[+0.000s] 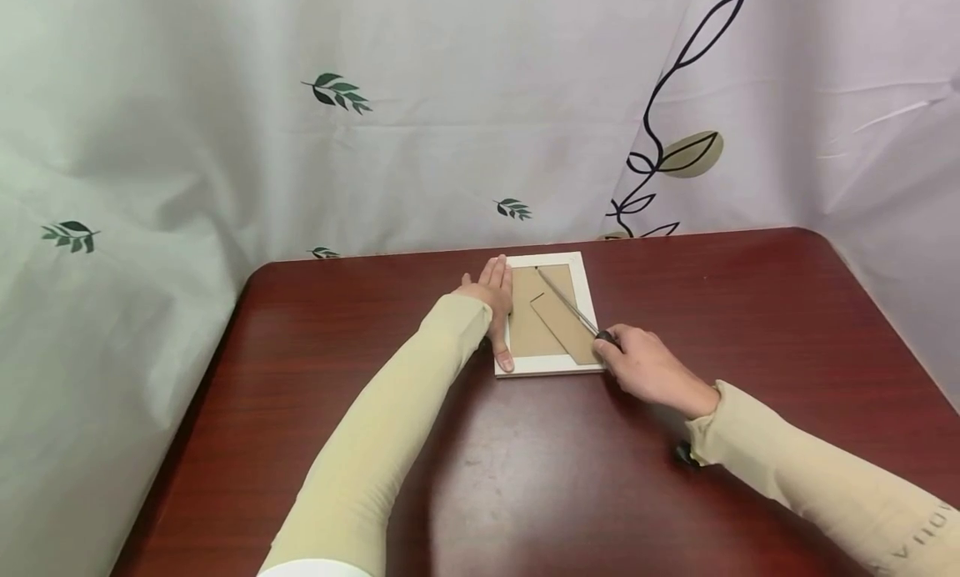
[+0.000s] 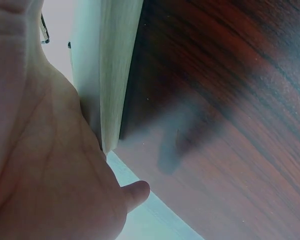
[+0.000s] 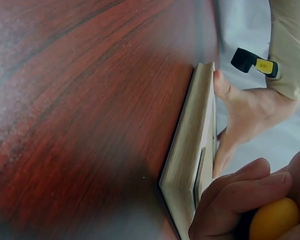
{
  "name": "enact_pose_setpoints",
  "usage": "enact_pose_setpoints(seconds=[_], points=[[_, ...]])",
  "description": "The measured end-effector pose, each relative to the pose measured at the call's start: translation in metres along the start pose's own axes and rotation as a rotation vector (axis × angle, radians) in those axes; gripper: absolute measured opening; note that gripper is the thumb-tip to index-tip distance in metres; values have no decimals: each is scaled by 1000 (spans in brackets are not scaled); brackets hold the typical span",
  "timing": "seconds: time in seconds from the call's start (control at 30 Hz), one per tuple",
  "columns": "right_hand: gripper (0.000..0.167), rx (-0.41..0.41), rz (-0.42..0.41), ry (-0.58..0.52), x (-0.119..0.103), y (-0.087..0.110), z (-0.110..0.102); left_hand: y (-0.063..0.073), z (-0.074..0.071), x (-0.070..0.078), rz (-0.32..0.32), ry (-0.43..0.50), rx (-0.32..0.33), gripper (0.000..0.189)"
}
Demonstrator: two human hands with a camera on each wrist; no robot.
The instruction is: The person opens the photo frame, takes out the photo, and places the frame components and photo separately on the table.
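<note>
A white picture frame (image 1: pixel 542 365) lies face down, its brown backing board (image 1: pixel 528 331) and slanted stand leg (image 1: pixel 573 335) showing. My left hand (image 1: pixel 493 297) rests along its left side, fingers straight and thumb spread over the near left corner. In my right hand (image 1: pixel 647 365), at the frame's right near corner, I grip a screwdriver (image 1: pixel 572 306). Its metal shaft slants across the backing, with the tip by a small dark tab at the far edge. The yellow end of the handle (image 3: pixel 275 219) shows in the right wrist view; my fingers cover most of the rest.
The frame lies on a dark red wooden table (image 1: pixel 337 352), towards its far edge. Behind hangs a pale curtain (image 1: pixel 420 168) with a leaf print. A black band with a yellow label (image 3: pixel 262 65) sits at my left wrist.
</note>
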State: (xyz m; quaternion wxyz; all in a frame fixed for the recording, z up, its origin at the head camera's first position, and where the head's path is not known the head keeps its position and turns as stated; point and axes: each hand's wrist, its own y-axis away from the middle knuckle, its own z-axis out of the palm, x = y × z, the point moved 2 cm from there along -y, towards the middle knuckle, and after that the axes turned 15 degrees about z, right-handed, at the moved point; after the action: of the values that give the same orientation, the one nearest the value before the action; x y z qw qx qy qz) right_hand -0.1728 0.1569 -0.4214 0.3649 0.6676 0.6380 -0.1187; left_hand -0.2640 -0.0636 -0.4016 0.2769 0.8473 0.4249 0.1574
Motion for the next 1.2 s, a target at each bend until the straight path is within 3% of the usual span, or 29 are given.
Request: enact_pose_setpoints(seconds=[0.23,0.3,0.47,0.53,0.7,0.93,1.0,1.2], points=[[24,46,-19,35,-6,1,1,4,-4,2,9,-13,18,159],[24,57,-13,49,-7,1,1,-3,0,-2,7,-7,18,163],[24,63,-2,63,-8,2,3,-5,1,-3,0,4,3,168],[23,69,-4,68,-8,2,4,5,-2,1,8,1,-2,163],[23,71,1,64,-7,2,7,9,-2,3,19,-19,0,158],[22,85,9,75,-5,5,9,-11,7,0,2,-22,-29,168],[22,87,7,71,-5,5,9,-11,6,0,-3,-22,-20,168],[22,84,13,66,-7,3,13,9,-2,7,-4,-23,21,159]])
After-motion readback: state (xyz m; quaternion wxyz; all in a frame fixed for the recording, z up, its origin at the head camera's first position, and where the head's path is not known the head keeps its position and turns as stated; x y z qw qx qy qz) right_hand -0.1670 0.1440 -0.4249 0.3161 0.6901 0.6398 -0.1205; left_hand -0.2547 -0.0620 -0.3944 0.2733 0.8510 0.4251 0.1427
